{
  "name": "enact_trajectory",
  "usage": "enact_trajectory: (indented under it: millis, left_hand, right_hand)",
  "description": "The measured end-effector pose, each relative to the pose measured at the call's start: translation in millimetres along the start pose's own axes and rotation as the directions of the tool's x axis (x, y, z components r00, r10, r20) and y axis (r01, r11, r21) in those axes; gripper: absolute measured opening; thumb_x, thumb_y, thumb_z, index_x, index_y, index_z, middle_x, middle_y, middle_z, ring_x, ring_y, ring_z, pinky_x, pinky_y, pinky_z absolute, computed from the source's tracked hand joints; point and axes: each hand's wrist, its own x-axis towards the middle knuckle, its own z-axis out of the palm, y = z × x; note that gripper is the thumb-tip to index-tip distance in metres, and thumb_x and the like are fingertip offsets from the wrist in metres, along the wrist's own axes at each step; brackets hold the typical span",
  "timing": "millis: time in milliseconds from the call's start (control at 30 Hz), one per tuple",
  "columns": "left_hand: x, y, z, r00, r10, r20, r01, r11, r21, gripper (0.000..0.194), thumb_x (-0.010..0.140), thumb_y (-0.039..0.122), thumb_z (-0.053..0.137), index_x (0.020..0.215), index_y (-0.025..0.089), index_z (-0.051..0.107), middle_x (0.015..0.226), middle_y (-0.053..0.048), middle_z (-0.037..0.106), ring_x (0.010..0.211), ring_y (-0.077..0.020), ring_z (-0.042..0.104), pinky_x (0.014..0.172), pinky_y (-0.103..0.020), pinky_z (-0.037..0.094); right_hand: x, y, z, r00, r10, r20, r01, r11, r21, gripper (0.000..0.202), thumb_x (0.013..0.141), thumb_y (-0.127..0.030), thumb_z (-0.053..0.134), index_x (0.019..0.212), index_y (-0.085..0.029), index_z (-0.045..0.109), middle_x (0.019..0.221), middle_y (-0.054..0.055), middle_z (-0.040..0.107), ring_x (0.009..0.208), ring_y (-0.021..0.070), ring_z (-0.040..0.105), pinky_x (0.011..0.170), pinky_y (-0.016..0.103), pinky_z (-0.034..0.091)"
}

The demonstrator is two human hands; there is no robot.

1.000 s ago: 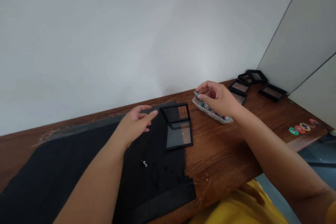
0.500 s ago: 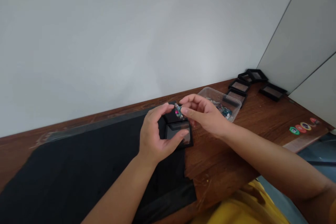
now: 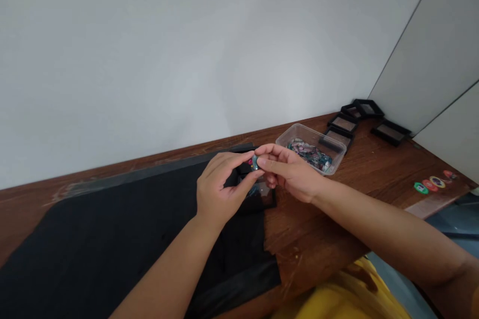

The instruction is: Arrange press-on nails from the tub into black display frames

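A small shiny teal ornament with a pink part (image 3: 255, 162) is held between my two hands, above the black cloth's right end. My right hand (image 3: 290, 169) pinches it between thumb and fingers from the right. From the left, my left hand (image 3: 220, 182) closes thumb and fingertips around its edges. The fingertips cover much of the ornament, so its exact kind does not show. Below the hands lies a black case with a clear window (image 3: 266, 193), partly hidden by my left hand.
A clear plastic tub (image 3: 339, 159) of many shiny pieces stands right of my hands. Several black-framed cases (image 3: 391, 132) lie behind it. Round colourful stickers (image 3: 421, 188) mark the right table edge. Black cloth (image 3: 112, 229) covers the wooden table's left; a white wall (image 3: 187, 50) rises behind.
My left thumb and fingers have closed in on the ornament, which has turned to show a smooth teal face. My right hand has moved slightly down, uncovering more of the tub.
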Motion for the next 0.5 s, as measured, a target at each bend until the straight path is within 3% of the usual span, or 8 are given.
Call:
enact_trajectory:
  millis: [233,500]
  left_hand:
    - [-1.4,-1.8,1.5,0.999,-0.025,-0.02,0.025,0.999,-0.021,0.018,0.095,0.024,0.076,0.112,0.026,0.075,0.1,-0.002,0.081,0.09,-0.02,0.076,0.084,-0.036,0.062]
    - [-0.9,-2.7,1.9,0.999,0.002,-0.052,-0.004,0.999,-0.036,0.019,0.092,0.021,0.079,0.111,0.026,0.076,0.097,-0.002,0.082,0.089,-0.0194,0.076,0.083,-0.036,0.063]
  right_hand:
    - [0.1,-1.9,2.1,0.999,0.007,-0.037,-0.006,1.0,0.022,0.053,0.061,-0.044,0.098,0.096,-0.022,0.064,0.068,-0.011,0.058,0.051,0.0046,0.046,0.048,0.02,0.038]
    - [1.5,-1.4,-0.2,0.998,0.051,-0.043,-0.049,0.998,0.045,0.054,0.062,-0.045,0.097,0.098,-0.022,0.064,0.066,-0.01,0.058,0.052,0.0054,0.046,0.049,0.02,0.04]
